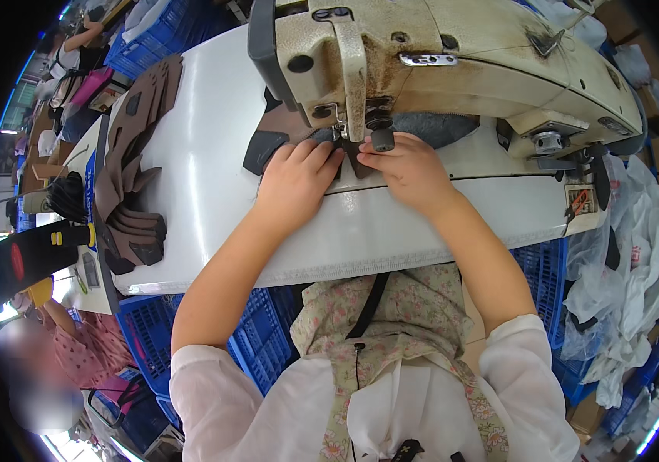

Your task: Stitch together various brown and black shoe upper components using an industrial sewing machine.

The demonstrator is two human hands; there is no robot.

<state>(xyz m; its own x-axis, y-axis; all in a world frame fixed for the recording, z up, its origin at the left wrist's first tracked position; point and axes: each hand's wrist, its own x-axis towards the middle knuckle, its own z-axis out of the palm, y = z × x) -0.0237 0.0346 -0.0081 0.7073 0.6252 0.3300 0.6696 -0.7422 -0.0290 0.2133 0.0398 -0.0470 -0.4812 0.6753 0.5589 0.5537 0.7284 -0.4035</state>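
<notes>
A brown and dark grey fabric piece [266, 146] lies under the needle area [339, 131] of a cream sewing machine [453, 38]. My left hand [299, 179] rests on its near edge, fingers bent close together and pressing it beside the presser foot. On the other side of the needle, my right hand [406, 168] has thumb and fingers closed on the brown part [356, 163] of the work. Behind the right hand, a darker grey section [445, 129] spreads over the machine bed. My fingers hide some of the piece.
Stacked brown and dark pieces [125, 177] lie along the table's left side. Blue crates [262, 339] stand below the white table [214, 154]. Clear plastic bags [626, 262] hang at the right. Another person in a pink dotted top [95, 346] is at the lower left.
</notes>
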